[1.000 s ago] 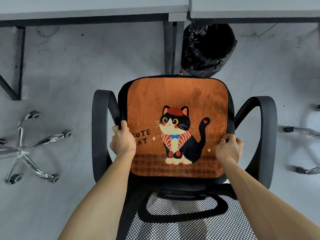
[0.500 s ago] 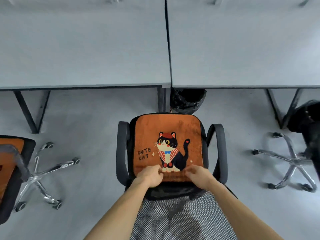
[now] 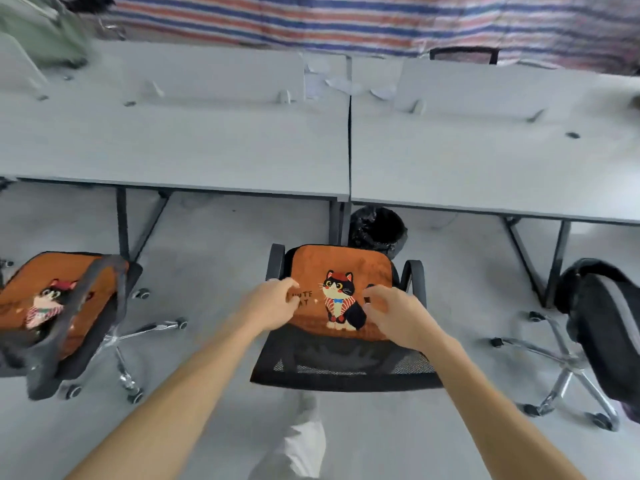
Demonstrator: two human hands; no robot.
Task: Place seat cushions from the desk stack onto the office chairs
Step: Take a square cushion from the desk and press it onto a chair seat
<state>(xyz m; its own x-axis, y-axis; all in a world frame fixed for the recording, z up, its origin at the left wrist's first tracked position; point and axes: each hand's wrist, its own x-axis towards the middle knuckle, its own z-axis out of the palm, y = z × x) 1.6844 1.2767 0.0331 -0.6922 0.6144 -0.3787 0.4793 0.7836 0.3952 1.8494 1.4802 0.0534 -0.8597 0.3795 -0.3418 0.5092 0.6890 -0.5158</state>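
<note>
An orange seat cushion (image 3: pixel 341 263) with a cartoon cat lies flat on the seat of the black mesh office chair (image 3: pixel 346 370) in front of me. My left hand (image 3: pixel 273 303) is over the cushion's left near part and my right hand (image 3: pixel 394 315) over its right near part. Both have loosely curled fingers and hold nothing. Whether they touch the fabric I cannot tell. A second chair (image 3: pixel 90 341) at the left carries the same kind of cushion (image 3: pixel 41 282). At the right edge stands a third chair (image 3: pixel 609 327) with no cushion on it.
Two long grey desks (image 3: pixel 207 150) run across the view behind the chairs. A black-lined waste bin (image 3: pixel 377 230) sits under the desk joint, just beyond the middle chair. Chrome wheeled chair bases (image 3: pixel 561 375) spread over the grey floor. A striped tarp (image 3: pixel 346 19) hangs at the back.
My view has risen and pulled back from the chair. Both hands left the cushion's side edges, slid to its near edge, then lifted with fingers loose. The cushion stays on the seat.
</note>
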